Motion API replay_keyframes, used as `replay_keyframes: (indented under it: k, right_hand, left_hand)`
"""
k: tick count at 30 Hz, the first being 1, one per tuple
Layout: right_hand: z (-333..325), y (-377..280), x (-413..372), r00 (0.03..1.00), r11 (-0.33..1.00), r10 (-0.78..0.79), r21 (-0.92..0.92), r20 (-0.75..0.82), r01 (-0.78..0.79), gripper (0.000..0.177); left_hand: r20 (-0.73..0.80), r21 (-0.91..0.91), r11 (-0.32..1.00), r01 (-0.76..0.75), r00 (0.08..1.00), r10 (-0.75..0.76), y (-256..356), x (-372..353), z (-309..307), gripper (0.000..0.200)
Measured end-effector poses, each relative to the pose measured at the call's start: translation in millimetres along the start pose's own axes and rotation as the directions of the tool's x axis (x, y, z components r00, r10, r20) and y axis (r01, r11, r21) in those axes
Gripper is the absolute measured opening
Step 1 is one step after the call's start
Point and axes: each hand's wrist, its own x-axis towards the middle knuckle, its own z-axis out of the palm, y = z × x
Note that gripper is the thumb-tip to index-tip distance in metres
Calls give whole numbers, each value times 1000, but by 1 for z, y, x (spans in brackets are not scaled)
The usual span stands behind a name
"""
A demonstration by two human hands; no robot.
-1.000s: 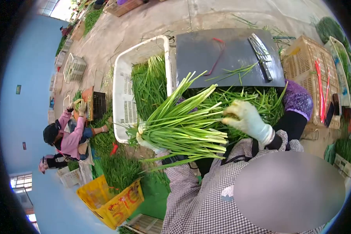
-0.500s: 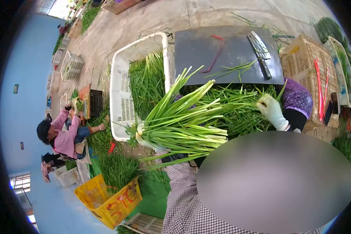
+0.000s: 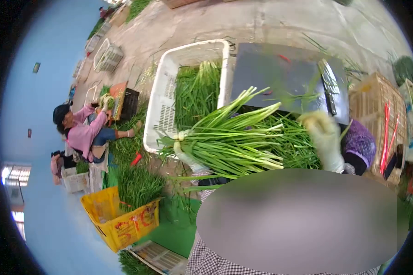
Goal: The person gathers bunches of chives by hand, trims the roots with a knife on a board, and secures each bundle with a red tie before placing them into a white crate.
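Note:
My gloved left hand (image 3: 188,158) is closed around the leafy end of a big bunch of garlic chives (image 3: 238,140), whose pale stem ends fan out to the right. Smeared by motion, my gloved right hand (image 3: 323,137) is over the right side of a loose heap of chives (image 3: 298,146). Blurred green blades show just above its fingers, and I cannot tell whether it holds any. Beyond the heap lies a dark board (image 3: 270,68) carrying a knife (image 3: 328,89), a red tie (image 3: 284,58) and a few stray blades.
A white crate (image 3: 226,78) with chives stands left of the board. Tan crates (image 3: 369,101) with red strips (image 3: 385,133) are on the right. At lower left sits a yellow crate (image 3: 128,229). A person in pink (image 3: 89,130) handles greens at far left.
My view has shifted, so the scene sits further right. My right hand has risen and turned over the heap, blurring. The left hand still holds the bunch.

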Motion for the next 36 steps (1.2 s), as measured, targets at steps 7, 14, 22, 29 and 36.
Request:
replay_keyframes:
  k: [7, 14, 22, 29, 36]
  right_hand:
    - [77, 22, -19, 930, 941, -277, -127, 243, 313, 12]
    - [73, 20, -14, 835, 792, -387, -323, 392, 519, 15]
    - [67, 21, -13, 922, 918, -337, -149, 189, 366, 6]
    - [-31, 63, -28, 991, 994, 27, -105, 133, -13, 9]
    - [-22, 53, -40, 940, 834, -71, -497, 332, 239, 17]
  left_hand:
    - [-300, 151, 985, 87, 953, -38, -8, -13, 69, 74]
    - [-190, 129, 975, 179, 970, -153, -4, -12, 58, 73]
    - [148, -57, 997, -43, 988, 51, -8, 9, 50, 27]
    - [-9, -165, 986, -30, 1000, 29, -6, 4, 31, 25]
    - [21, -225, 974, 31, 999, -27, -11, 5, 13, 26]
